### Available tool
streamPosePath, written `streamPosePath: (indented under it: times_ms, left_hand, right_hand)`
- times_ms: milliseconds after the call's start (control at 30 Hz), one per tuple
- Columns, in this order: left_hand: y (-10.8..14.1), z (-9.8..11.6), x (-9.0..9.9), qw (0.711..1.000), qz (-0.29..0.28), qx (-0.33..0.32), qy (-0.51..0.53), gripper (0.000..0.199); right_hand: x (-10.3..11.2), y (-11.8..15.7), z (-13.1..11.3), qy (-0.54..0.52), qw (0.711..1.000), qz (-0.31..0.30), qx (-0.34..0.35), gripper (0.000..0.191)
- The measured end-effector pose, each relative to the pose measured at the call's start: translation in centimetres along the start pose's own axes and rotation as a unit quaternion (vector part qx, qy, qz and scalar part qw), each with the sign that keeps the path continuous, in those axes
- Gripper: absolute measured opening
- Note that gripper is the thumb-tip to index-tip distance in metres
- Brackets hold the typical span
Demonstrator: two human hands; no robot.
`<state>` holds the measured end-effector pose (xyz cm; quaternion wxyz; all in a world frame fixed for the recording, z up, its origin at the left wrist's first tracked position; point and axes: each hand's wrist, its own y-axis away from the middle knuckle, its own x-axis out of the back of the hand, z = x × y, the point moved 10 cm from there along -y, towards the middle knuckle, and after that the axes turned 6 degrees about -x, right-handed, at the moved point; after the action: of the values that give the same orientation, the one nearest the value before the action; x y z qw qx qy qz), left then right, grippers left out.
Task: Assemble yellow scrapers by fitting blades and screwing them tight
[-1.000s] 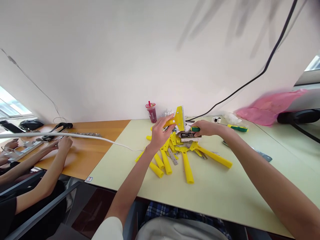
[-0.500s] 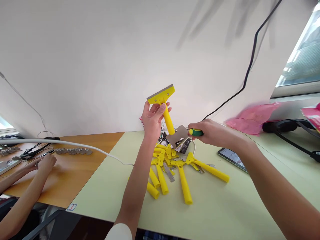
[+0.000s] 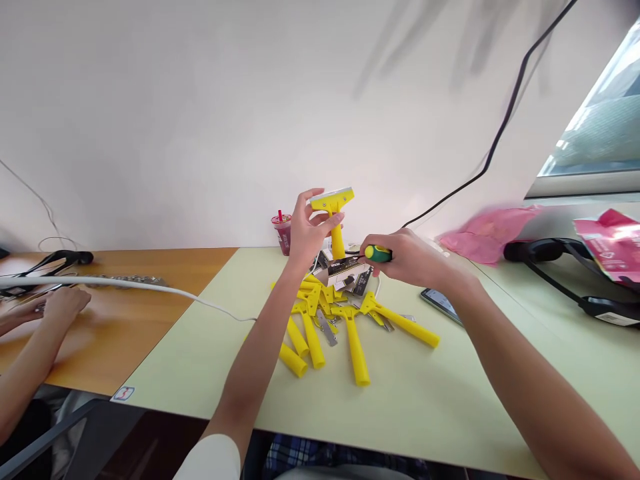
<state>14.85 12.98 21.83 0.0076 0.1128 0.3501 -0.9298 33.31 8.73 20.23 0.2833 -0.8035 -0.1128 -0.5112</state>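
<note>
My left hand (image 3: 311, 230) grips a yellow scraper (image 3: 336, 230) by the neck of its handle, blade end up, raised above the table by the wall. Two screws show in its head. In my right hand (image 3: 400, 257) is a screwdriver (image 3: 379, 253) with a green and yellow handle, its thin shaft pointing left, apart from the scraper. Below both hands is a pile of yellow scraper parts, including a hollow handle (image 3: 357, 350) and a metal blade (image 3: 327, 327). Printed black and white packaging (image 3: 345, 270) shows behind the pile, close to my right fingers; I cannot tell whether they touch it.
A lidded drink cup (image 3: 283, 233) with a red straw stands by the wall. To the right are a phone (image 3: 443, 305), a pink bag (image 3: 487, 233) and a black headset (image 3: 560, 273). A white cable (image 3: 200, 300) crosses from the left. Another person's hands (image 3: 63, 307) work at the wooden table.
The scraper in my left hand has come down and tilted more level. My right hand has shifted slightly left and up with the screwdriver. The view has moved, showing more of the cup.
</note>
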Motion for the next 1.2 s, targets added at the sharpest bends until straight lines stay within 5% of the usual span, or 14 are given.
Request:
streamPosePath:
  times_ms: [600, 900, 1200]
  left_hand:
    - [-1.0, -4.4, 5.3, 0.987, 0.105, 0.124, -0.008, 0.059]
    - [-0.1, -2.2, 1.5, 0.986, -0.074, 0.113, -0.102, 0.051]
    - [1.1, -3.3, -0.2, 0.943, -0.220, 0.133, -0.210, 0.031]
  right_hand:
    - [0.6, 0.4, -1.4, 0.037, 0.994, 0.091, 0.044, 0.014]
    - [1.2, 0.6, -1.4, 0.069, 0.986, 0.138, 0.064, 0.025]
    - [1.9, 1.3, -2.4, 0.091, 0.976, 0.172, 0.100, 0.018]
